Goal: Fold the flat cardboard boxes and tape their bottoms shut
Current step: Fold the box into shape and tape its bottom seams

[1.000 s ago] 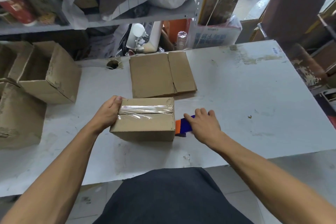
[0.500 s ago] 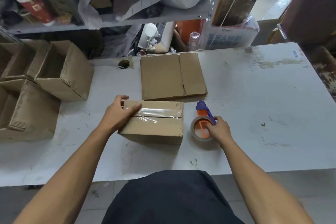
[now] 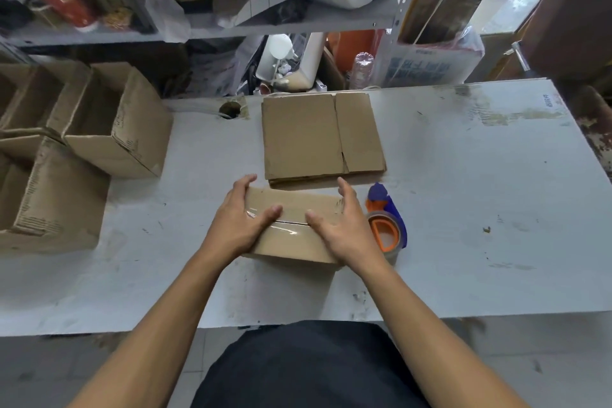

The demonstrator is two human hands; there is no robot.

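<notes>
both hands are clamping the taped box (image 3: 294,225), left hand (image 3: 240,220) on its 9 o'clock end, right hand (image 3: 341,225) on the 3 o'clock end, thumbs lying on the tape seam. tape dispenser (image 3: 385,225) is sitting just at 3 o'clock, flat boxes (image 3: 318,136) stacked at 12, folded boxes (image 3: 116,122) over at 9 on the table (image 3: 480,192).

Two hands, left (image 3: 239,221) and right (image 3: 341,228); one taped box (image 3: 293,235); one flat stack (image 3: 321,136); one tape dispenser (image 3: 387,222); at least three open boxes (image 3: 122,129) at left.

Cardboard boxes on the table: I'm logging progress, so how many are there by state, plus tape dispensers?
Taped box held by both hands: 1
Assembled open boxes at left: 3
Flat box stack: 1
Tape dispenser: 1
Total: 6
</notes>
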